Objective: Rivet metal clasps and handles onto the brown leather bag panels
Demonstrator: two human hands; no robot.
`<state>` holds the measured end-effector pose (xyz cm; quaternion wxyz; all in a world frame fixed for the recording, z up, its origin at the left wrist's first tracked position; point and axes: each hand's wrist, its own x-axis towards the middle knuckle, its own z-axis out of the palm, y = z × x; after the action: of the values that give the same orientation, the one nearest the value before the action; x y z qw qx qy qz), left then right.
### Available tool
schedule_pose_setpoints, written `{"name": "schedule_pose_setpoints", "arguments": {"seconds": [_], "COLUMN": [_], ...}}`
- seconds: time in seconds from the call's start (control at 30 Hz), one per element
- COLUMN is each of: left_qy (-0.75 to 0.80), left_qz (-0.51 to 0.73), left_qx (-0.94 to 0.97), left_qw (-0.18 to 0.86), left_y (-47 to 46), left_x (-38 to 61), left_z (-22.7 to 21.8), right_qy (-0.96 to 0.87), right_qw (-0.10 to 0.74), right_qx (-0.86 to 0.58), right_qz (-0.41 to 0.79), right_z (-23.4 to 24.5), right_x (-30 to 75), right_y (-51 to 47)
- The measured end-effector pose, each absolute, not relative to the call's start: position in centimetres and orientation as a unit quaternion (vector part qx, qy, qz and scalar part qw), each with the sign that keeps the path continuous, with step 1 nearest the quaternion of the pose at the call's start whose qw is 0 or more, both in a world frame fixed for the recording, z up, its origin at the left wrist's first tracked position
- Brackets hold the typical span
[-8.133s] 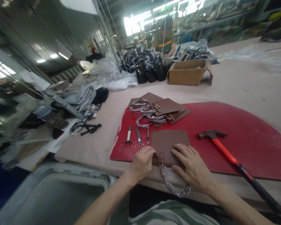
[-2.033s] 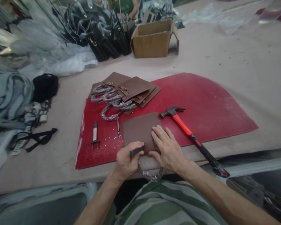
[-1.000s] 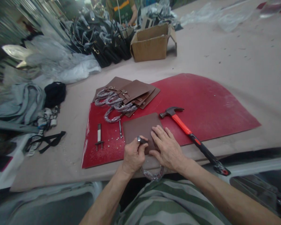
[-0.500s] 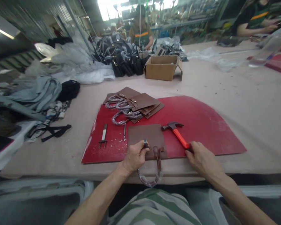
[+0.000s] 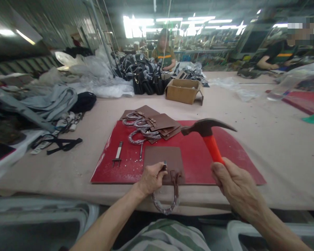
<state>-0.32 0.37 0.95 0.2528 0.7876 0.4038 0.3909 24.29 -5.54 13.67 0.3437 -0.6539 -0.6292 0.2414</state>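
Note:
My left hand (image 5: 152, 177) pinches a short metal punch (image 5: 164, 164) upright over a brown leather bag panel (image 5: 162, 155). The punch's lower end is hidden by my fingers. A plastic-wrapped handle (image 5: 164, 208) is joined to the panel and hangs past the table's front edge. Raised in my right hand (image 5: 234, 179) is a claw hammer (image 5: 205, 130), gripped by its red handle, its head above the board to the right of the panel. Beneath the panel lies a red board (image 5: 199, 170). Left of it rest a pronged tool (image 5: 117, 155) and a thin metal rod (image 5: 141, 152).
Several brown bag panels with wrapped handles (image 5: 162, 122) are piled at the board's back. Farther off stand a cardboard box (image 5: 181, 94) and black handbags (image 5: 146, 83). Black straps (image 5: 64, 145) and grey cloth (image 5: 54, 106) lie left. Two people sit across the table.
My right hand has lifted the hammer from the board into the air. My left hand keeps its pinch on the punch at the panel. The view has tilted up slightly.

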Motion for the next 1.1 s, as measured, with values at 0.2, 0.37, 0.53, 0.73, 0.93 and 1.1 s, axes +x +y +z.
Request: {"name": "schedule_pose_setpoints", "arguments": {"seconds": [0.2, 0.37, 0.53, 0.73, 0.93, 1.1], "left_qy": [0.413, 0.412, 0.421, 0.414, 0.408, 0.416], "left_qz": [0.388, 0.385, 0.368, 0.375, 0.374, 0.362], "left_qx": [0.786, 0.796, 0.804, 0.806, 0.804, 0.801], "left_qw": [0.247, 0.219, 0.202, 0.198, 0.218, 0.234], "left_y": [0.3, 0.3, 0.4, 0.4, 0.3, 0.2], "left_x": [-0.3, -0.3, -0.3, -0.4, -0.5, -0.6], "left_z": [0.8, 0.7, 0.6, 0.4, 0.7, 1.1], "right_qy": [-0.812, -0.758, -0.800, -0.709, -0.659, -0.769], "right_qw": [0.207, 0.324, 0.186, 0.179, 0.086, 0.190], "right_qx": [-0.545, -0.564, -0.570, -0.656, -0.741, -0.610], "right_qz": [0.011, -0.053, 0.038, 0.187, 0.096, -0.027], "right_z": [16.0, 17.7, 15.8, 12.9, 8.1, 5.7], "right_x": [23.7, 22.9, 23.5, 26.6, 28.7, 23.7], "right_y": [-6.3, -6.6, -7.1, -4.6, -1.0, -1.2]}}
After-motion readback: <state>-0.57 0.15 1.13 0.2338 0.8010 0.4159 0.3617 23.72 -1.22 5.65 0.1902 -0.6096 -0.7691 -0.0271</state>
